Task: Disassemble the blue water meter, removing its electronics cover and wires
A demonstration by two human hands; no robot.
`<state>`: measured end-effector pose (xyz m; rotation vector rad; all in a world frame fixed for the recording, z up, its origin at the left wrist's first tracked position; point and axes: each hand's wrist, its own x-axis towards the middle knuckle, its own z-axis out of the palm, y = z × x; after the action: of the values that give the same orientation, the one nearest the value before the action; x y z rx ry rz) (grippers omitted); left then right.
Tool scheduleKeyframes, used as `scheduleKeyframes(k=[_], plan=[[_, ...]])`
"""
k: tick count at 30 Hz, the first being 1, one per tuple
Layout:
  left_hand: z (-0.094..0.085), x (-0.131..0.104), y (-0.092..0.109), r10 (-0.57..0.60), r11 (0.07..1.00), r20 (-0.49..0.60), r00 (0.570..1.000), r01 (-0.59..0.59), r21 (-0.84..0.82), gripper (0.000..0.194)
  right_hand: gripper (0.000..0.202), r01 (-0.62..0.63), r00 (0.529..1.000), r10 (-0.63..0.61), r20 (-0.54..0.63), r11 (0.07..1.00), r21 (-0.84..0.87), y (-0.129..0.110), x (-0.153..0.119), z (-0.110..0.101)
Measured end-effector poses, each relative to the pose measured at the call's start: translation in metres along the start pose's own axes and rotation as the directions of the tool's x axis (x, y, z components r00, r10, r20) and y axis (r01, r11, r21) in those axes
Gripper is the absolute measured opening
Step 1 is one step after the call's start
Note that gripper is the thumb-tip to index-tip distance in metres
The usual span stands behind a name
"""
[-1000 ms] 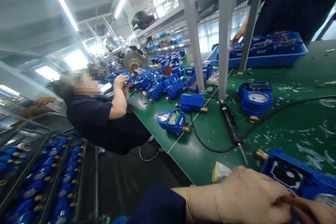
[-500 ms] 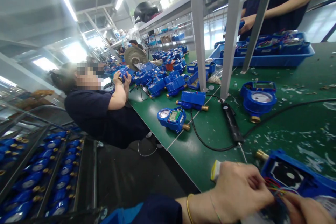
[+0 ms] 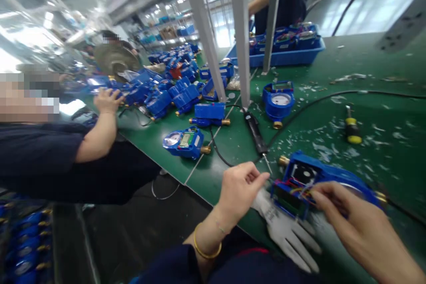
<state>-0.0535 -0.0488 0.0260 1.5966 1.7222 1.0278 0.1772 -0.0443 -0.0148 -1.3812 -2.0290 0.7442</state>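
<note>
An opened blue meter lies on the green table, its lid part tipped toward me with coloured wires between the two. My right hand pinches the wires at the right side of the lid part. Left of it, my left hand is closed, thumb against the curled fingers; whatever it may hold is too small to make out. A white glove lies under and in front of the lid part. Just beyond my left hand rests a black electric screwdriver with its bit toward me.
More blue meters stand on the table, many piled at the back left. A yellow-black screwdriver lies right. Metal posts rise before a blue tray of meters. A co-worker's hand is at left; another person stands behind the tray.
The view has swung right and down, bringing the glove and yellow-black screwdriver into sight. My hands have moved apart. The co-worker at left has reached a hand toward the piled meters.
</note>
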Motion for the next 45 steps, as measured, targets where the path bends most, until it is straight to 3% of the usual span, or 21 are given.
scheduleKeyframes(k=[2,6,9,12,18,24,27,30,33,38,45], plan=[[0.001,0.005,-0.002,0.090,0.995,0.011,0.996,-0.091,0.037,0.033,0.033,-0.082,0.997,0.082,-0.001,0.996,0.038,-0.012,0.008,-0.006],[0.020,0.005,0.003,0.261,0.965,0.186,0.947,-0.256,-0.050,0.005,0.035,-0.175,0.984,0.170,0.056,0.979,0.102,-0.018,0.015,-0.006],[0.039,0.004,0.007,0.312,0.950,0.239,0.920,-0.304,-0.068,0.012,0.033,-0.180,0.982,0.172,0.072,0.974,0.136,-0.017,0.014,-0.005],[0.050,0.007,0.005,0.326,0.944,0.260,0.909,-0.326,-0.047,0.005,0.032,-0.162,0.985,0.150,0.091,0.976,0.148,-0.016,0.013,-0.006],[0.046,0.008,-0.003,0.315,0.949,0.345,0.884,-0.288,-0.130,0.007,0.025,-0.128,0.984,0.110,0.137,0.982,0.136,-0.014,0.011,-0.011],[0.041,0.008,0.001,0.230,0.971,0.422,0.877,-0.175,-0.166,0.014,0.028,-0.096,0.988,0.085,0.132,0.992,0.086,-0.018,0.011,-0.011],[0.040,0.010,0.002,0.171,0.983,0.421,0.891,-0.128,-0.128,0.020,0.031,-0.107,0.984,0.094,0.149,0.991,0.078,-0.019,0.011,-0.011],[0.039,0.010,0.001,0.127,0.992,0.354,0.927,-0.115,-0.053,0.024,0.034,-0.129,0.980,0.111,0.166,0.987,0.099,-0.018,0.009,-0.012],[0.039,0.009,0.001,0.163,0.986,0.305,0.938,-0.165,-0.020,0.027,0.034,-0.140,0.979,0.122,0.164,0.985,0.104,-0.019,0.009,-0.012],[0.044,0.010,0.004,0.258,0.966,0.359,0.897,-0.237,-0.102,0.012,0.031,-0.101,0.986,0.086,0.140,0.990,0.101,-0.023,0.011,-0.012],[0.047,0.009,0.005,0.195,0.964,0.395,0.898,-0.102,-0.245,0.011,0.028,-0.054,0.991,0.043,0.127,0.995,0.081,-0.020,0.010,-0.008]])
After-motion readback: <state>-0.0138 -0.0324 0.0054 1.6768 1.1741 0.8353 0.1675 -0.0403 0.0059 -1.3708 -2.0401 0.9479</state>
